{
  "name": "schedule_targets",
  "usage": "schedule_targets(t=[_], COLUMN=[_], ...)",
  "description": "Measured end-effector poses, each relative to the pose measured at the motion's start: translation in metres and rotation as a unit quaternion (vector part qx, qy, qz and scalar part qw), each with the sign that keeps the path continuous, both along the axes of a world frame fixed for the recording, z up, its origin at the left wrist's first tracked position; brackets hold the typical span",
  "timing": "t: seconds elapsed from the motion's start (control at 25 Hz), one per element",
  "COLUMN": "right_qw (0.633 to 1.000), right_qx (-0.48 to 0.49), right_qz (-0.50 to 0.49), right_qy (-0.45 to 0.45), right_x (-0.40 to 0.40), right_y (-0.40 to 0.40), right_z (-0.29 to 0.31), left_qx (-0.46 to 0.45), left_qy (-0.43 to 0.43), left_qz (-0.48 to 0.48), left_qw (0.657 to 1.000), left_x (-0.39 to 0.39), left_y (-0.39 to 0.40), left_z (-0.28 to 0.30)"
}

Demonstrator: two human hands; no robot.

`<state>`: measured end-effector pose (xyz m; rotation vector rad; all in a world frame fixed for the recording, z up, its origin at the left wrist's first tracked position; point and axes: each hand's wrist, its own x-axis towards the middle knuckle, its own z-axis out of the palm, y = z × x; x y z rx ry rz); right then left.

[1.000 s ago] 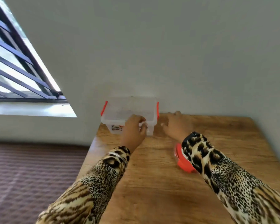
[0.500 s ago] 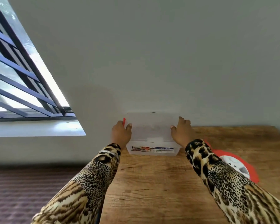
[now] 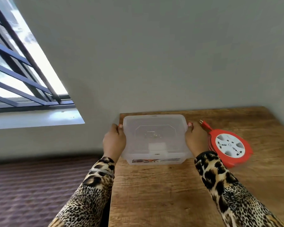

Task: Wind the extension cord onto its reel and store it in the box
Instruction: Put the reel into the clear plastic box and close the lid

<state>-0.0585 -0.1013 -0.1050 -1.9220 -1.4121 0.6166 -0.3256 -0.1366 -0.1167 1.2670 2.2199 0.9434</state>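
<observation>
A clear plastic box [image 3: 155,140] with its lid on stands at the far left corner of the wooden table [image 3: 170,194], against the wall. My left hand [image 3: 114,141] grips its left side and my right hand [image 3: 195,139] grips its right side. The red clips on the box sides are hidden under my hands. To the right of the box lies the red cord reel [image 3: 229,146] with a white socket face, cord wound on it. Its red plug [image 3: 205,125] points toward the wall, just behind my right hand.
The grey wall runs right behind the table's far edge. A barred window [image 3: 20,79] with a sill is at the left. Left of the table is a drop to a dark ribbed carpet [image 3: 31,190]. Bare tabletop stretches toward me.
Both hands have moved from the box's front and the tabletop to its two sides. The view has shifted, so the reel shows in full at the right and the red clips are covered.
</observation>
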Motion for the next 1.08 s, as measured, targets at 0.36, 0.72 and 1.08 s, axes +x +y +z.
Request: schedule_targets(t=[0.36,0.72,1.08], right_qw=[0.995,0.982,0.958], right_qx=[-0.050,0.000,0.197], right_qz=[0.035,0.190,0.202], right_qy=[-0.078,0.017,0.039], right_x=[0.012,-0.008,-0.001], right_y=[0.020,0.038,0.027], right_z=[0.006,0.012,0.051], left_qx=[-0.135,-0.170,-0.178], left_qy=[-0.256,-0.366,-0.410], left_qz=[0.027,-0.047,-0.076], left_qw=[0.957,0.914,0.891], left_x=[-0.022,-0.031,-0.031], left_y=[0.002,0.012,0.013], left_z=[0.001,0.005,0.009])
